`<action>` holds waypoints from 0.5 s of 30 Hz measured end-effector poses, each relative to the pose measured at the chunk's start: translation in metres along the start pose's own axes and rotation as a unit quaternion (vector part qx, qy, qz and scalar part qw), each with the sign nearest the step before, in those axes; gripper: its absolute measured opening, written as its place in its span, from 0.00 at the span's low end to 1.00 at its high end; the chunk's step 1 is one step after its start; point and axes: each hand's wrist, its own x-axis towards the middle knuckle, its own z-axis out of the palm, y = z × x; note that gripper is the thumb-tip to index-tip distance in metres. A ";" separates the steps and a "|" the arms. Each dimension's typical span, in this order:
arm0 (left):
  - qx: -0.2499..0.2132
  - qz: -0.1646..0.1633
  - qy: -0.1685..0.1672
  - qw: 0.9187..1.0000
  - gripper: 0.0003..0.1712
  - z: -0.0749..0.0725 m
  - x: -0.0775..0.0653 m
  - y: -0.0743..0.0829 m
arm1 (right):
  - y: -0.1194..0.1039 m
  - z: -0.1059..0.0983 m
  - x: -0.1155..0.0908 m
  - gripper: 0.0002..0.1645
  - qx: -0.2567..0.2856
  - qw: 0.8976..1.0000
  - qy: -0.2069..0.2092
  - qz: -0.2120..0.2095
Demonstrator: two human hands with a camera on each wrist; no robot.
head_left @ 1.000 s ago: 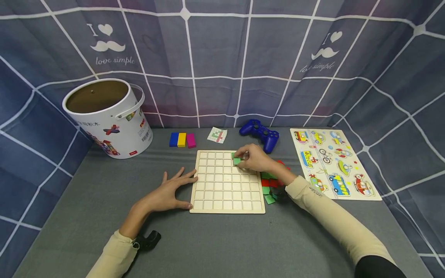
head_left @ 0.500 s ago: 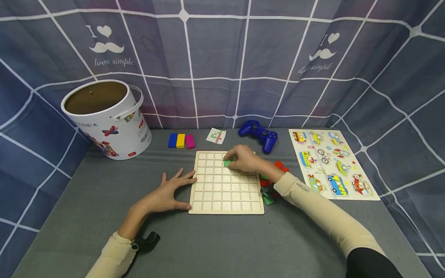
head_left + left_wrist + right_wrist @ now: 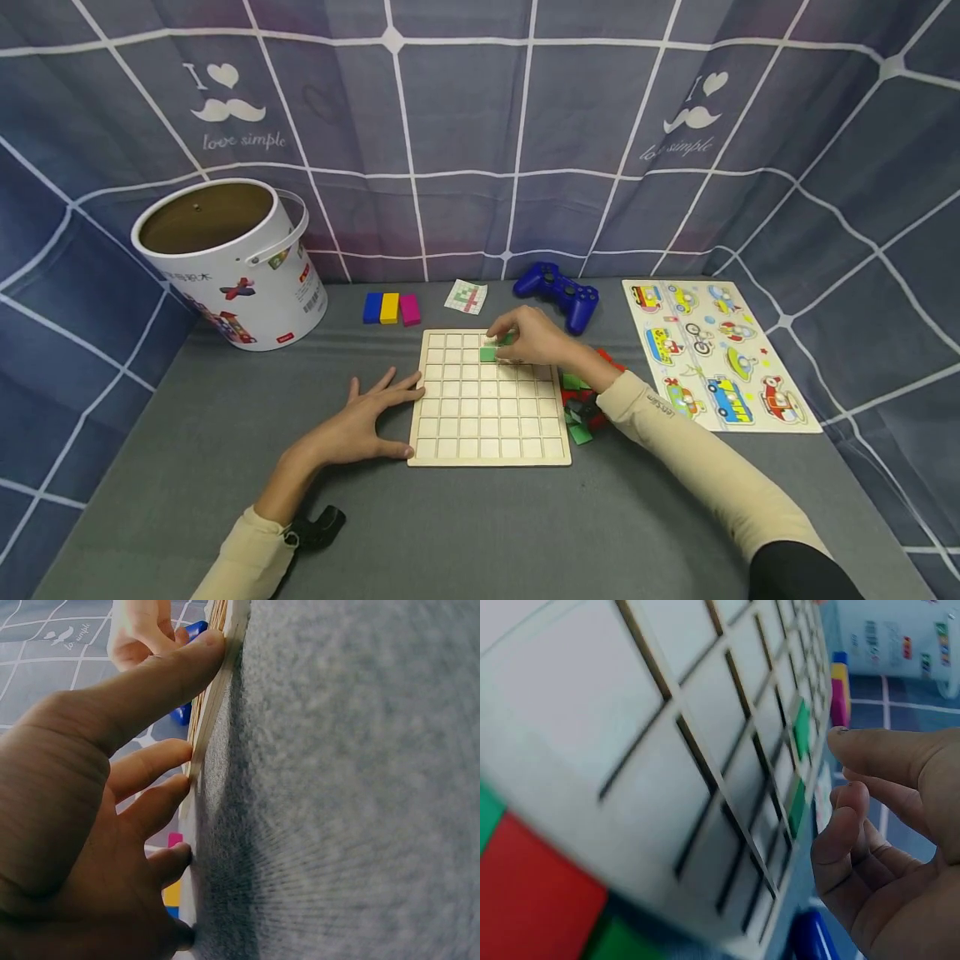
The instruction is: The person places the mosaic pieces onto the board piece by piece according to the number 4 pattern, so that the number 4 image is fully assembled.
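A pale wooden grid board (image 3: 491, 429) lies on the grey table. Its left edge is touched by my left hand (image 3: 360, 425), fingers spread and thumb near the front corner; in the left wrist view the thumb (image 3: 157, 690) rests against the board's side. Over the far rows hovers my right hand (image 3: 536, 337). The right wrist view shows its thumb (image 3: 877, 750) and fingers apart, with nothing between them. One green square tile (image 3: 487, 354) sits in a cell beside those fingertips. Another green tile (image 3: 796, 810) lies in the grid, partly covered by the hand in the head view.
Loose red and green tiles (image 3: 580, 434) lie right of the board, partly under the right wrist. Behind it are a patterned card (image 3: 467, 296), a blue game controller (image 3: 558, 293) and blue, yellow and magenta blocks (image 3: 389, 308). A white bucket (image 3: 255, 292) and a picture board (image 3: 720, 358) flank them.
My right hand has moved left with a green tile, which now lies in a cell, and its fingers have let go. My left hand stays at the board's edge.
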 end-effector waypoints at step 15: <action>-0.009 0.002 0.005 1.000 0.51 0.002 0.001 0.001 | 0.031 -0.041 -0.075 0.19 -0.041 0.999 0.019 0.009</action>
